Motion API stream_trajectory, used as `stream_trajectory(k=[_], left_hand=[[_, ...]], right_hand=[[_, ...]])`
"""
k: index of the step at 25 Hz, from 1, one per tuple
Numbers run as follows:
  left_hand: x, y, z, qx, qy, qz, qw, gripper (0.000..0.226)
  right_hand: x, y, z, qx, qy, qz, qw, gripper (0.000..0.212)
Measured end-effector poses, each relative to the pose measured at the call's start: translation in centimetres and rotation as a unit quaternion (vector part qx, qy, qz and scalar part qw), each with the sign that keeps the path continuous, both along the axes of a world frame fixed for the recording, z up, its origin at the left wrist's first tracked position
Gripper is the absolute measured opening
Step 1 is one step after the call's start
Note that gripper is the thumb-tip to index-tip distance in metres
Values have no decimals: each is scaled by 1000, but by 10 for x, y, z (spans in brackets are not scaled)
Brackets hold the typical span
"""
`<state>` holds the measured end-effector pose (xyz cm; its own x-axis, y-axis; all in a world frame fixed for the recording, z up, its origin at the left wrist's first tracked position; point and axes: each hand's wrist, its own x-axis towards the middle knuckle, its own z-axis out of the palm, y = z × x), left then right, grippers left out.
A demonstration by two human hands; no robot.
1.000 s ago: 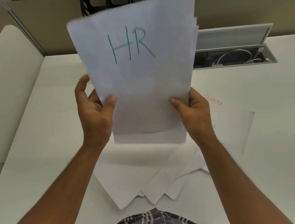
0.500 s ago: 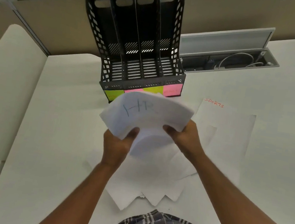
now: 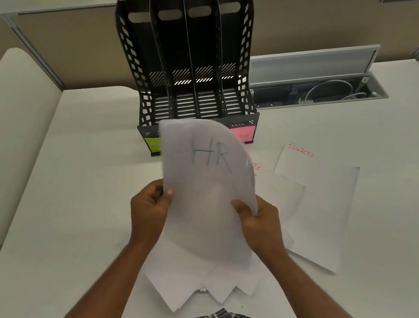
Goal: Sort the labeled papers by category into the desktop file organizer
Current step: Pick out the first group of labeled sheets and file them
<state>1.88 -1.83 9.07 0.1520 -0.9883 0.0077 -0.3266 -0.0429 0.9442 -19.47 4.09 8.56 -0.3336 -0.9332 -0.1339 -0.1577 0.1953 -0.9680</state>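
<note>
I've got the HR papers (image 3: pixel 207 185) up off the desk (image 3: pixel 63 192), both hands on them. My left hand (image 3: pixel 149 207) pinches the left edge, thumb on the front, and my right hand (image 3: pixel 261 224) grips the right edge the same way. The sheets bow upward between my hands, the green "HR" facing me. Just beyond my hands stands the black file organizer (image 3: pixel 188 69), its four slots facing me; the top of the sheets covers part of its front strip, where a pink label (image 3: pixel 243 132) and a green label (image 3: pixel 152 144) show at the two ends. Under my hands lie loose papers (image 3: pixel 185 285). To the right of my right hand lies a sheet marked SPORTS (image 3: pixel 313 195).
</note>
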Motion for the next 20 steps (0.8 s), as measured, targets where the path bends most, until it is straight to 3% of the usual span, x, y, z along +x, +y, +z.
stream_trajectory(k=[3, 5, 7, 10, 16, 20], left_hand=[[9, -27, -24, 109, -160, -44, 980, 29], [13, -34, -38, 178, -317, -125, 923, 47], [15, -35, -44, 188, -411, -158, 878, 56], [13, -41, -46, 181, -446, -130, 867, 55], [9, -33, -46, 78, -432, -109, 892, 43], [9, -25, -51, 54, -456, -126, 880, 48]], right_hand=[[-3, 0, -25, 166, -62, -52, 983, 35], [-3, 5, -41, 221, -86, -78, 968, 39], [-2, 11, -53, 246, -94, -105, 959, 40], [-2, 12, -60, 253, -97, -125, 954, 41], [-4, 16, -64, 248, -108, -134, 953, 41], [-4, 16, -67, 247, -120, -140, 951, 42]])
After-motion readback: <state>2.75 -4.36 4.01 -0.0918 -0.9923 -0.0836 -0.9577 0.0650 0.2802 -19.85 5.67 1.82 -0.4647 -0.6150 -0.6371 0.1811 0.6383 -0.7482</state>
